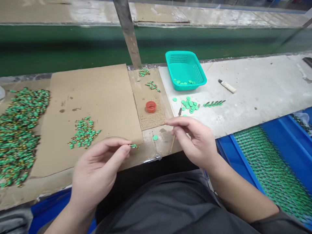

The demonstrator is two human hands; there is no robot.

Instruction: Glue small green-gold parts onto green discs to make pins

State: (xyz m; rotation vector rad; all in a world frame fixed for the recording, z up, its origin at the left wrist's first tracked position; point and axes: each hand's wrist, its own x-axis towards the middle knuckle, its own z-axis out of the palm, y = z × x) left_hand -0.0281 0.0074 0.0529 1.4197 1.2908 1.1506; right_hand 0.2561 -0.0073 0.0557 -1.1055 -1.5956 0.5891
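My left hand is closed, pinching a small green, dark and yellow figurine between thumb and forefinger. The fingertips hide part of that piece. Closed around a thin wooden stick with a dark tip, my right hand is a little farther right. Between the hands, one flat green disc lies near the table's front edge. Beyond it stands a small red cup on speckled cardboard. A loose group of green discs lies past my right hand, beside a short row of figurines standing on discs.
A large heap of figurines covers the far left, with a smaller pile on the cardboard sheet. A turquoise basket holds several discs. A white tube lies right. Lower right, a blue tray holds rows of green pieces.
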